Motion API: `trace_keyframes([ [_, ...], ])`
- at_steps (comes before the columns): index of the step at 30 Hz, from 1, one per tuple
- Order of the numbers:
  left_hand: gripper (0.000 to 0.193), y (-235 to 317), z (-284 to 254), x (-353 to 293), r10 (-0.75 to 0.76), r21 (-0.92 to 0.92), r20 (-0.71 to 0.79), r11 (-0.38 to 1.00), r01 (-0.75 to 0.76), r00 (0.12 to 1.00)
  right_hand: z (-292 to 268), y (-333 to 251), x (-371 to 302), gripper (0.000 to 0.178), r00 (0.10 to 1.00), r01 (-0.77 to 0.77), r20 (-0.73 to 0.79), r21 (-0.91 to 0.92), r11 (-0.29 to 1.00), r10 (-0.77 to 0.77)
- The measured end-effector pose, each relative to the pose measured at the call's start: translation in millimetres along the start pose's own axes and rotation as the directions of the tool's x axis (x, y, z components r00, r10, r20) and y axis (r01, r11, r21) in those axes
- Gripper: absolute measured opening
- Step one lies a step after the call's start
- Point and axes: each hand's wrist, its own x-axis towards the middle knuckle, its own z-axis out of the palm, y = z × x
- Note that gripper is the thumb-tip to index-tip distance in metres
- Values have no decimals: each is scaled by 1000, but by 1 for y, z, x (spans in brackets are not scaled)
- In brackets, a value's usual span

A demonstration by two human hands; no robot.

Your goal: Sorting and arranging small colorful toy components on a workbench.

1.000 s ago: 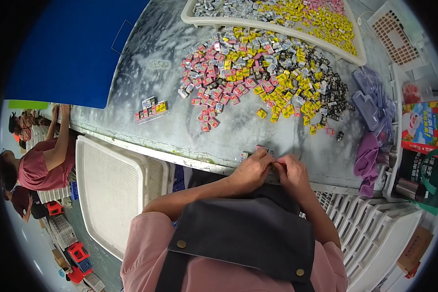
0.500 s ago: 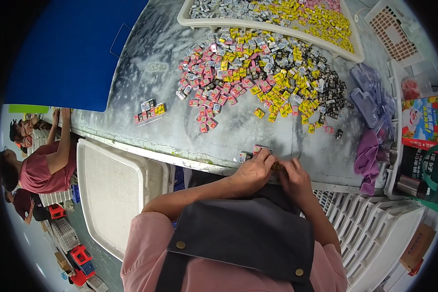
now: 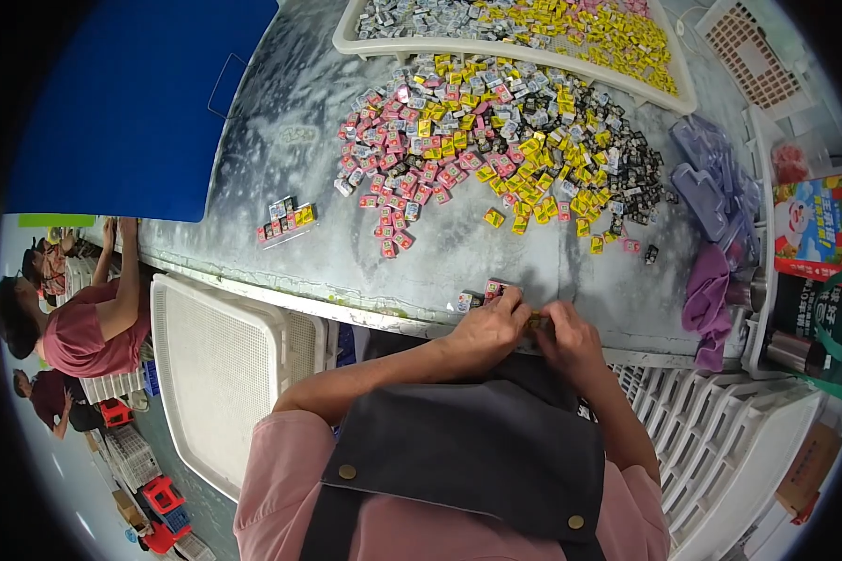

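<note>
Both hands meet at the near edge of the table (image 3: 421, 266), fingers drawn in narrow: left hand (image 3: 489, 329) and right hand (image 3: 571, 342), fingertips close, with a small yellowish piece (image 3: 536, 321) between them. Can't tell from here which hand has the actual pinch; fingers hide most of it. Pink-and-black pieces (image 3: 496, 289) sit right at the far side of the left fingers, contact unclear; a pale piece (image 3: 466, 302) lies just left of those. Farther out, mid-table: big loose pile (image 3: 533, 178) of small blocks, pink on the left, yellow in the middle, black on the right, pale ones mixed in. Well left of the pile, a small stepped group (image 3: 286, 221) of blocks, clear strip (image 3: 290, 237) along its near side. Far side: white tray (image 3: 533, 59) loaded with pale, yellow and pink blocks. Right end: clear purplish plastic pieces (image 3: 702, 192), purple cloth (image 3: 706, 304) nearer. Below table level, white perforated tray (image 3: 217, 374) on the left, stacked white trays (image 3: 720, 449) on the right. Co-worker (image 3: 94, 327) in a reddish shirt at far left.
</note>
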Motion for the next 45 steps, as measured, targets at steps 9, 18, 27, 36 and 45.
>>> trace_keyframes([
  [9,32,-3,1,0,32,34,-44,999,-30,999,2,1,-2,26,998,31,-46,18,999,-30],
  [18,30,-6,1,2,204,109,-156,976,-188,967,0,0,-1,20,984,110,-143,-10,994,-110],
  [27,30,-6,0,1,248,45,-157,969,-244,956,7,2,-2,18,985,102,-144,24,995,-97],
  [36,42,-8,6,-4,149,106,-152,985,-134,977,4,-1,0,27,991,98,-87,-70,993,-104],
  [45,34,-3,-2,-3,83,-29,-162,996,-88,983,5,2,0,14,973,167,-139,-125,978,-184],
])
